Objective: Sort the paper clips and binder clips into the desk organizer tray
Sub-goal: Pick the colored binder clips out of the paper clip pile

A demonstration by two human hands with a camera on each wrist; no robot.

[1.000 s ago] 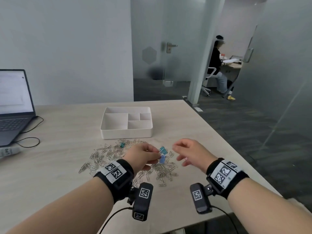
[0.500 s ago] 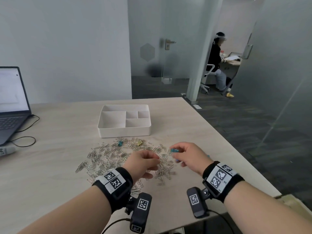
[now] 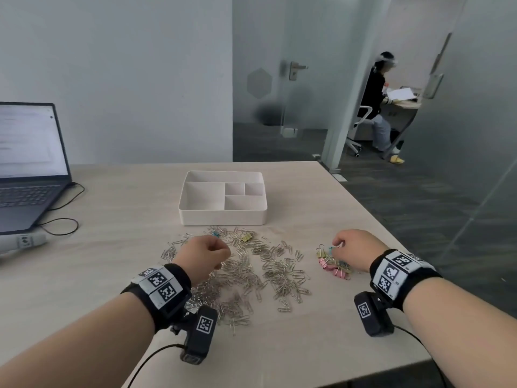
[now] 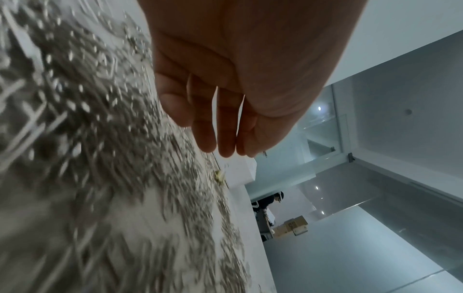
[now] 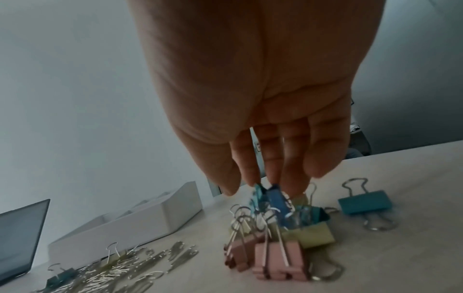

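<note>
A white organizer tray (image 3: 222, 217) with several compartments stands mid-table. In front of it lies a wide scatter of silver paper clips (image 3: 279, 275), with a yellow binder clip (image 3: 247, 237) and a teal binder clip (image 3: 215, 234) among them. At the right sits a small heap of pink, yellow and teal binder clips (image 3: 334, 266). My right hand (image 5: 263, 184) hangs over that heap and pinches a blue binder clip (image 5: 276, 202) and a teal one at its fingertips. My left hand (image 3: 208, 254) hovers above the paper clips, fingers (image 4: 208, 138) loosely curled around nothing.
An open laptop (image 3: 25, 163) with a black cable (image 3: 64, 219) sits at the far left. The table's right edge runs close behind the binder clip heap. A lone teal binder clip (image 5: 364, 202) lies just right of the heap. A person sits beyond the glass wall.
My right hand has carried the blue clips from the middle of the paper clips rightward to the binder clip heap. The left hand has stayed over the paper clips.
</note>
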